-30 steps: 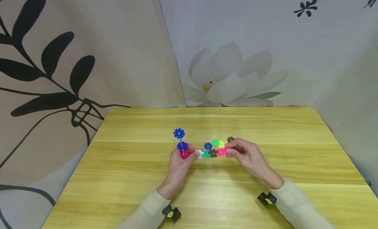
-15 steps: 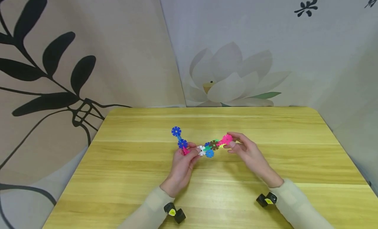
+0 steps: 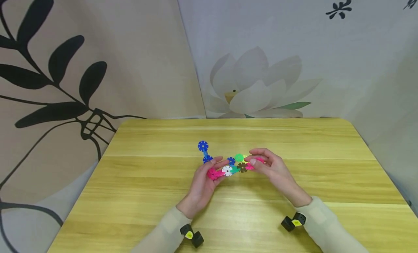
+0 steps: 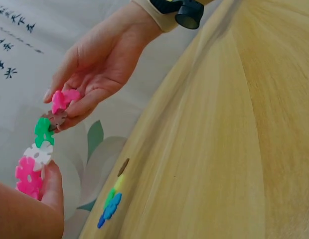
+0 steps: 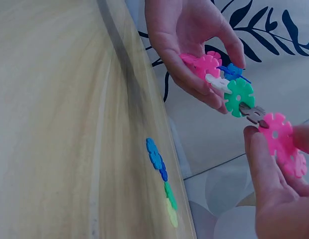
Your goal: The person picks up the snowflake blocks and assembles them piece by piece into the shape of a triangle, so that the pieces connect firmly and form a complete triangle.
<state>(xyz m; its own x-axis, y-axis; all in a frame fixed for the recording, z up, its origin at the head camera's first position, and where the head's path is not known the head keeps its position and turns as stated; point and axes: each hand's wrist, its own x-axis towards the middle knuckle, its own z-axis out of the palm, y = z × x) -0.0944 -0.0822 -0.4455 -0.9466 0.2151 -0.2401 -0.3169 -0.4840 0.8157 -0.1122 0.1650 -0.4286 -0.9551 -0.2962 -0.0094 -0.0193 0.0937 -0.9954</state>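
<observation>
A chain of interlocking snowflake discs (image 3: pixel 227 170) spans between both hands, in pink, white, green and brown, with pink at each end. Its left end lies across the fingers of my left hand (image 3: pixel 200 186), whose thumb stands apart from the pink discs. Blue discs (image 3: pixel 203 146) rise beyond this hand in the head view. With thumb and fingers, my right hand (image 3: pixel 272 169) pinches the pink discs at the other end. In the right wrist view a pink disc (image 5: pixel 276 133) shows between its fingers, next to a brown one (image 5: pixel 254 114).
More snowflake discs lie in a row on the wooden table (image 3: pixel 147 195) beyond the chain: a blue disc (image 3: pixel 231 161), a green disc (image 3: pixel 239 158) and yellow among them. A brown disc (image 4: pixel 123 167) is at the row's end. A printed cloth wall (image 3: pixel 156 64) stands behind the table.
The chain has been turned and shifted a little to the right. My left thumb has come off the white disc and that hand has loosened; the blue discs moved right with it.
</observation>
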